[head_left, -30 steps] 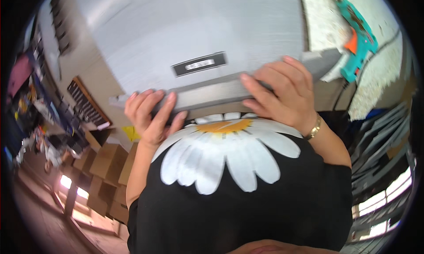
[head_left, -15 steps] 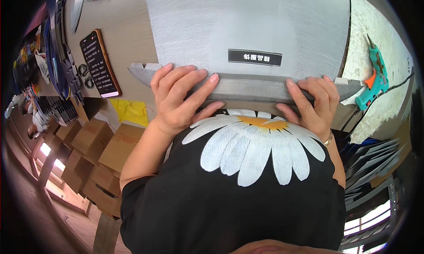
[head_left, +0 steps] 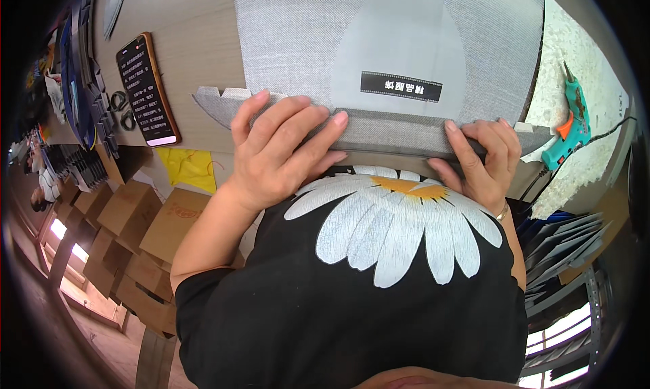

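Note:
A large grey woven-look sheet point(head_left: 288, 44) lies in front of me, with a paler smooth panel and a black label point(head_left: 401, 86) near its close edge. Along that edge runs a darker folded strip point(head_left: 399, 130) whose ends taper out past both sides. My left hand point(head_left: 277, 148) grips the strip's left part, fingers laid over the top and thumb on the near side. At the right part, my right hand point(head_left: 482, 155) is closed around the strip in the same way. The undersides of both grips are hidden.
Left on the table are a phone point(head_left: 149, 91) with a lit screen, black scissor handles point(head_left: 122, 111) and yellow material point(head_left: 187, 169). A teal glue gun point(head_left: 570, 128) with a cord lies right on a white-crusted board point(head_left: 552, 57). Cardboard boxes point(head_left: 135, 209) stand at lower left, stacked grey sheets point(head_left: 565, 250) at lower right.
The view has shifted a little, moving the phone and boxes leftward in it. My left index finger sits slightly farther right along the strip. Both hands keep their hold.

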Demonstrator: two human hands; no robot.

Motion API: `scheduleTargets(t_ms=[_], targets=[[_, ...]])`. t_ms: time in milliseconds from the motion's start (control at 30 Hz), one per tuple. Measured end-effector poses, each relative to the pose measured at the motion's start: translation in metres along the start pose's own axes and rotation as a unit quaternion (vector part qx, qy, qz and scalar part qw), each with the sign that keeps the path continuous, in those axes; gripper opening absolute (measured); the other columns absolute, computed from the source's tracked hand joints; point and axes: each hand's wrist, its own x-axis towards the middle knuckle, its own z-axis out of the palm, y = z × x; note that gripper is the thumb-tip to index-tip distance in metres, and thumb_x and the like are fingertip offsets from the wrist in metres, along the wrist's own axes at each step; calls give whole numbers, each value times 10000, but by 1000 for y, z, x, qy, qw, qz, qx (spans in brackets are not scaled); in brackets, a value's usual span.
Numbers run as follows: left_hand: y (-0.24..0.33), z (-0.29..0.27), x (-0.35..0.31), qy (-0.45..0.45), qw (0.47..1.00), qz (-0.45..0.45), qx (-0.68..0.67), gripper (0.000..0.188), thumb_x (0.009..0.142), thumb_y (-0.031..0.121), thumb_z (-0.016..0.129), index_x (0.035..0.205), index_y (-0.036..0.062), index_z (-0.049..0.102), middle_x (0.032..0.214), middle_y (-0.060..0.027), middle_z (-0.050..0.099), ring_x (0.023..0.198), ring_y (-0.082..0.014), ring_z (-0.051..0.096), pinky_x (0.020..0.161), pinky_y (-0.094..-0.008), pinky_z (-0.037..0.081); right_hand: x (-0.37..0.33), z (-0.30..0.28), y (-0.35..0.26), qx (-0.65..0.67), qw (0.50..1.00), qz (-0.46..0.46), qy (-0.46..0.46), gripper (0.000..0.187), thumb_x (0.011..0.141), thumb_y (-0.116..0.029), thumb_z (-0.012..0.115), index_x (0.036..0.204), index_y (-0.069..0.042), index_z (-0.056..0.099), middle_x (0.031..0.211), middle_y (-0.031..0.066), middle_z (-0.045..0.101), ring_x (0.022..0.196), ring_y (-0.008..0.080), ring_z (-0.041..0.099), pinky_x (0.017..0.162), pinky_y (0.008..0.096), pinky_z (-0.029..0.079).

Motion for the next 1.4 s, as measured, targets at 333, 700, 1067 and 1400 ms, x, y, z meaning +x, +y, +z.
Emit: scheduleTargets(t_ms=[333, 700, 1067, 1400], targets=[[-12, -8, 4, -38, 997, 37, -48, 451, 726, 294, 811, 1131, 115, 726, 1096, -47, 662, 1044, -230, 629, 1065, -457, 383, 0, 0, -1, 0, 1000, 5, -1, 522, 724, -340, 826, 1182, -107, 726, 1059, 47, 597, 1047, 244, 536, 993, 479, 416], [-17, -14, 12, -80, 993, 39, -76, 531, 706, 287, 820, 1181, 88, 691, 1099, -60, 653, 1071, -247, 614, 1052, -470, 407, 0, 0, 0, 1, 1000, 6, 3, 515, 712, -336, 828, 1163, -106, 731, 1047, 45, 600, 1033, 245, 542, 986, 481, 421], [-18, -3, 0, -29, 995, 75, -52, 449, 803, 263, 778, 1185, 67, 645, 1131, -93, 678, 1075, -250, 626, 1037, -467, 424, 1, 0, -1, -2, 1000, 11, 5, 518, 708, -347, 827, 1161, -113, 734, 1039, 39, 601, 1017, 239, 547, 984, 476, 420], [-23, -6, -1, -56, 997, 52, -29, 530, 817, 405, 757, 1233, 88, 669, 1259, -136, 619, 1173, -303, 583, 1050, -484, 389, 2, 1, -1, -8, 1000, 10, 6, 508, 727, -358, 813, 1167, -116, 732, 1041, 36, 598, 1014, 235, 544, 984, 466, 417]])
